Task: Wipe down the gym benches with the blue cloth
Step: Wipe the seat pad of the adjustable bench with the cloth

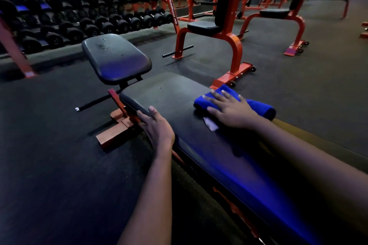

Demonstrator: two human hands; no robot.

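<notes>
Blue cloth [260, 108], folded into a thick pad, lies at centre right of the frame on the far right part of the long black bench [175, 95]. The right hand [231, 109] presses on it with fingers straight and spread, gripping nothing, which probably spreads the pressure so the whole fold rubs the vinyl. A white tag [211, 124] pokes out under the wrist. The left hand [157, 127], at centre, rests on the bench's left edge, thumb on top and fingers fairly straight along the side. It holds nothing and likely braces the person as they lean over. The cloth sits near the pad's far end, so this stroke seems to be working that end. Above and left, the tilted seat pad [115, 57] shows pale specks and looks not yet wiped. Two upright orange-framed benches [219, 16] stand at upper right, and dumbbells [89, 16] fill the upper left.
</notes>
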